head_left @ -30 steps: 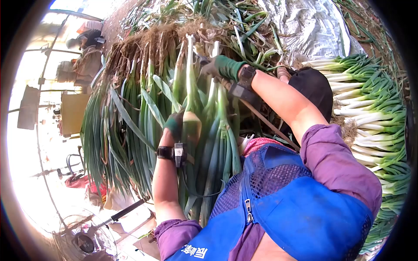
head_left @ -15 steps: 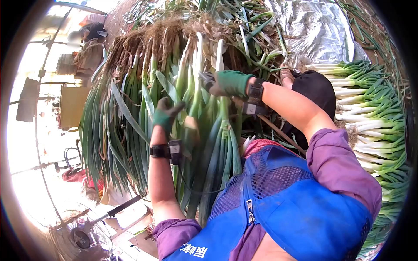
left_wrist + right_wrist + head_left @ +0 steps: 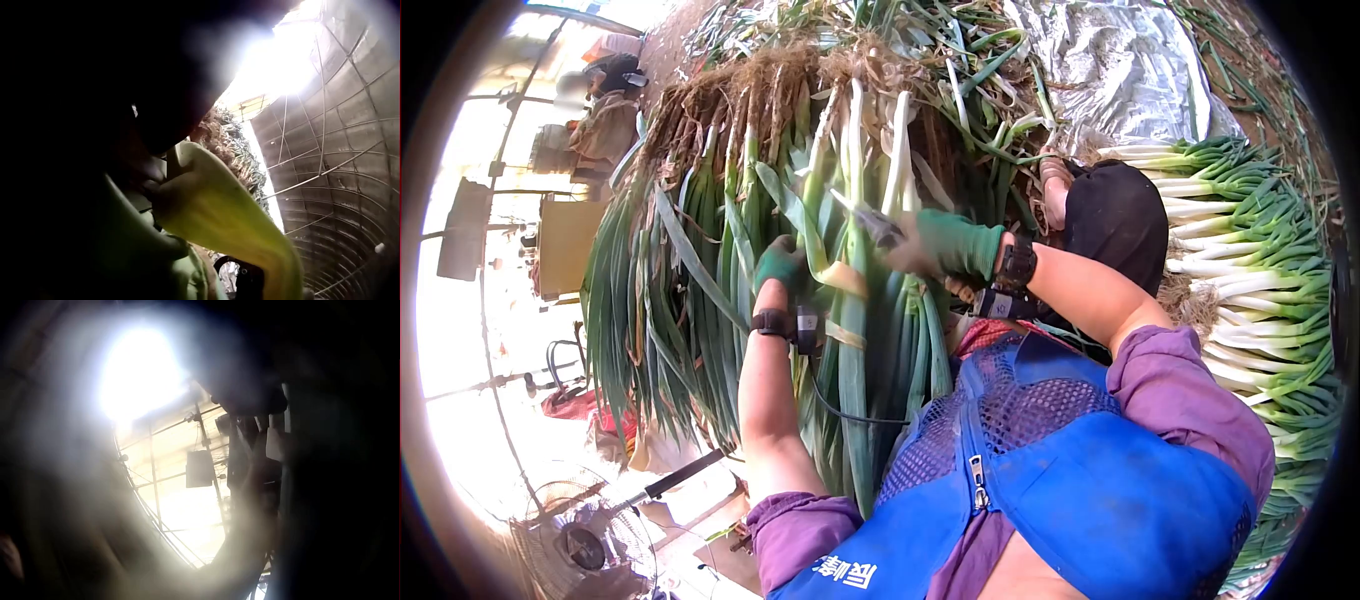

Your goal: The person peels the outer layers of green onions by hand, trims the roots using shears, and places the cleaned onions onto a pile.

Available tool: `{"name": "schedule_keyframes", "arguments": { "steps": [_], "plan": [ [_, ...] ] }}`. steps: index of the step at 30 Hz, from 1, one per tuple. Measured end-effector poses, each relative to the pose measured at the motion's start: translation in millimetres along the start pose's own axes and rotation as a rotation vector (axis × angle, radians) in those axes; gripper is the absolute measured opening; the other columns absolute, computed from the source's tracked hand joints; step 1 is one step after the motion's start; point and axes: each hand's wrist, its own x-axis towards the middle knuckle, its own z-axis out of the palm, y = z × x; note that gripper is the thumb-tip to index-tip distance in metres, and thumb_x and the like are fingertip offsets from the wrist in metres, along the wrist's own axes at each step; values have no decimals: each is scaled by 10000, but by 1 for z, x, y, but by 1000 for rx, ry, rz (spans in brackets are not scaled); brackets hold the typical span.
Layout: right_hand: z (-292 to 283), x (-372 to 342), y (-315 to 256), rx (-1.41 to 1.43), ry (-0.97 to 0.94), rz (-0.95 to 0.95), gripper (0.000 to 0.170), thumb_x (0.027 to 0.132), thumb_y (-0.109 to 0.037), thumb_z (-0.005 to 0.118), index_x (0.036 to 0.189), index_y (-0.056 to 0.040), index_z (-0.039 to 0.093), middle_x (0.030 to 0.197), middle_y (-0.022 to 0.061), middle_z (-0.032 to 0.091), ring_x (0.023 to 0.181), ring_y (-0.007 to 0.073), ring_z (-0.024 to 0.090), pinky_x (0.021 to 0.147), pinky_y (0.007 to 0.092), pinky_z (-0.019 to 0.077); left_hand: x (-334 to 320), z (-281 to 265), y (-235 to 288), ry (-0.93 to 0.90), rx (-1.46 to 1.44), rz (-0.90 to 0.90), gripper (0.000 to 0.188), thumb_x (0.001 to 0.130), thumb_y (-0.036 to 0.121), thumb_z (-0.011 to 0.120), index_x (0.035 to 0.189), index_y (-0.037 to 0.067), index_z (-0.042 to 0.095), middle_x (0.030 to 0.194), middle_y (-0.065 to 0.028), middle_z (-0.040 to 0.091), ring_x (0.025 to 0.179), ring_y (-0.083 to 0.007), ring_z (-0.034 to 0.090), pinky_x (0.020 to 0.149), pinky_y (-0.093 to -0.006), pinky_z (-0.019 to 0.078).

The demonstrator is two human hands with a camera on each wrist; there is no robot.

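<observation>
In the head view, many long leeks [image 3: 690, 230] lie side by side, roots away from the body. My left hand [image 3: 780, 265], in a green glove with dark fingers, is among their leaves, partly hidden by a folded pale-green leaf [image 3: 840, 278]. Whether its fingers grip that leaf I cannot tell. The left wrist view shows a large yellow-green leaf [image 3: 219, 200] close to the dark, shadowed fingers. My right hand [image 3: 940, 245], gloved alike and blurred, holds a grey tool [image 3: 878, 226] with a slim pale tip, over the peeled white leek stalks [image 3: 857, 150].
Cleaned leeks [image 3: 1240, 290] with white stems are stacked at the right. Beside them lies silver sheeting [image 3: 1110, 70]. Leaf scraps [image 3: 970, 60] are heaped at the far side. A fan [image 3: 585, 545] stands at lower left. Another person [image 3: 605, 100] is at upper left.
My right hand has drawn the tool down toward the body, from the stem tops to the leaf level. My left hand spread its fingers half a second ago and now sits behind the folded leaf.
</observation>
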Motion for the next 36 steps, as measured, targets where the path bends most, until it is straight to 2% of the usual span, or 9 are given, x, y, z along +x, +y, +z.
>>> {"name": "schedule_keyframes", "arguments": {
  "steps": [5, 10, 15, 19, 20, 25, 29, 32, 36],
  "plan": [
    [-1, -45, -29, 53, -93, 1, 459, 924, -457, 573, 1084, -34, 651, 862, 150, 701, 779, 223, 699, 706, 357, 540, -49, -45, 123, -3, -75, -132, 466, 753, 312, 709, 1073, -25, 671, 893, -146, 725, 787, -212, 694, 708, -330, 543],
    [3, -29, -11, 139, -55, 120, 513, 813, -456, 623, 1067, -13, 662, 893, 157, 718, 837, 286, 706, 777, 388, 541, -50, -38, 137, 40, 204, -123, 701, 708, 390, 721, 1258, -22, 584, 1077, -243, 703, 1002, -320, 698, 890, -376, 534],
    [20, -44, -7, 17, -7, -35, 470, 791, -417, 638, 1043, -21, 674, 887, 150, 718, 805, 284, 708, 731, 379, 548, -81, -32, 182, 154, 546, -101, 626, 742, 427, 787, 1161, 0, 606, 1013, -238, 706, 940, -366, 692, 852, -428, 537],
    [1, -20, -6, 191, -16, 69, 461, 787, -378, 646, 1070, -16, 682, 837, 145, 705, 717, 222, 696, 655, 361, 554, -77, -32, 184, 82, 552, -116, 621, 760, 452, 770, 1165, 11, 606, 1047, -252, 699, 964, -388, 686, 854, -450, 534],
    [-5, -17, -2, 87, 80, 154, 499, 894, -493, 576, 1022, -20, 668, 831, 122, 703, 753, 226, 688, 720, 378, 546, -77, -31, 187, 75, 562, -108, 589, 760, 450, 764, 1137, 19, 626, 1027, -240, 705, 958, -379, 689, 847, -449, 533],
    [-3, -44, -17, 70, -68, 23, 474, 908, -473, 587, 1074, -37, 673, 829, 117, 700, 739, 197, 683, 683, 341, 541, -74, -33, 191, -47, 495, -91, 465, 763, 426, 726, 1023, 42, 698, 967, -212, 723, 932, -357, 698, 822, -440, 533],
    [1, -8, 0, 83, 37, -17, 514, 827, -379, 595, 1132, 34, 622, 833, 220, 695, 767, 315, 703, 724, 396, 561, -81, -26, 201, -65, 565, -80, 495, 768, 432, 710, 1056, 29, 697, 1007, -234, 717, 960, -377, 691, 851, -449, 529],
    [-15, 28, 4, 293, 30, 181, 424, 866, -376, 598, 1021, 9, 687, 711, 115, 672, 662, 201, 668, 624, 347, 524, -84, -23, 192, -47, 601, -51, 501, 785, 441, 711, 1071, 30, 691, 1021, -238, 713, 981, -387, 685, 869, -459, 524],
    [-34, 29, -7, 191, 97, 138, 447, 828, -368, 604, 1020, 28, 684, 740, 133, 679, 678, 204, 665, 617, 346, 513, -85, -21, 188, -51, 594, -76, 476, 814, 445, 708, 1073, 47, 691, 1016, -225, 715, 978, -393, 682, 859, -463, 526]
  ]
}}
